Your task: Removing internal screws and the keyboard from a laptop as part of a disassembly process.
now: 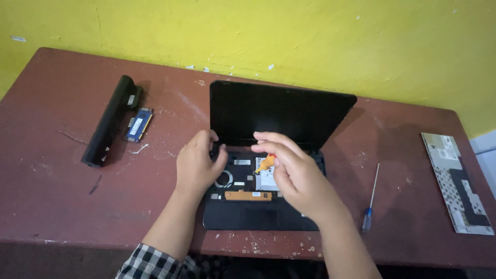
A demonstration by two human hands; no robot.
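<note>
Head view: your hands work inside an opened black laptop (258,206) at the tabletop's (51,181) centre.

Your right hand (297,173) pinches an orange-handled tool (266,164) over the silver drive; your left hand (196,165) curls, fingers closed on the base's rear edge. At 9 o'clock lie a black battery (109,121) and blue, white-labelled memory stick (139,124); at 3, a screwdriver (371,201) and upturned keyboard (457,183).

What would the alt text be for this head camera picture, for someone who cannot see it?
Two bare hands work inside an open black laptop with its keyboard removed: the left hand rests on it and the right hand holds an orange-handled tool. On the brown table lie a battery, a screwdriver and the keyboard.
</note>
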